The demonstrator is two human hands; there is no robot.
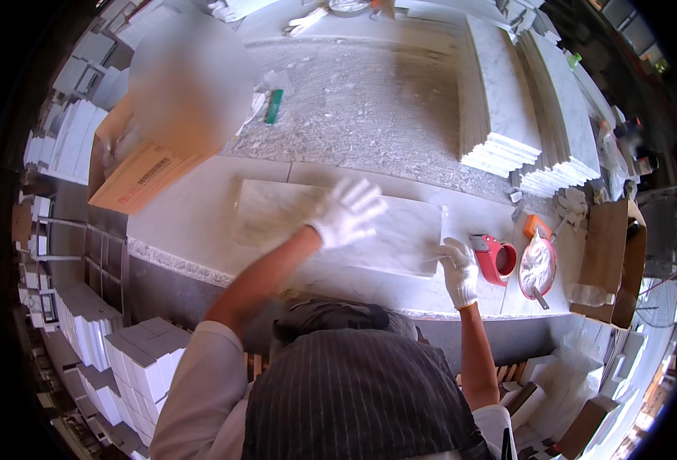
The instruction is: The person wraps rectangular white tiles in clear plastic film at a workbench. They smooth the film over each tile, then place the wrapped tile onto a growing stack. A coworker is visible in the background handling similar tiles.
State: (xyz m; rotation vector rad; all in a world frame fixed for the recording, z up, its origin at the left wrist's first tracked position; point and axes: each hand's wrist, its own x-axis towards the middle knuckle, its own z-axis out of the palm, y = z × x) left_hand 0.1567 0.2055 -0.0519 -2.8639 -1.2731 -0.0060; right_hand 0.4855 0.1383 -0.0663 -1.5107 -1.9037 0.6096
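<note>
A long white marble tile (407, 234) with faint grey veining lies flat on the pale worktop in front of me. Over its middle is my left hand (348, 213), in a white knitted glove, palm down with fingers spread. The glove looks slightly blurred, and whether it touches the stone is hard to see. At the tile's right end, my right hand (459, 272), also gloved, has its fingers bent around the near corner. Just right of that hand stand a red tape dispenser (489, 257) and a bowl of whitish paste (536, 264) with a putty knife (539, 297) in it.
Two stacks of long marble tiles (499, 100) stand at the far right. A cardboard box (143, 180) sits at the left, partly covered by a blurred patch. Beyond the tile lies a green block (274, 106). An open carton (603, 257) is at the right edge.
</note>
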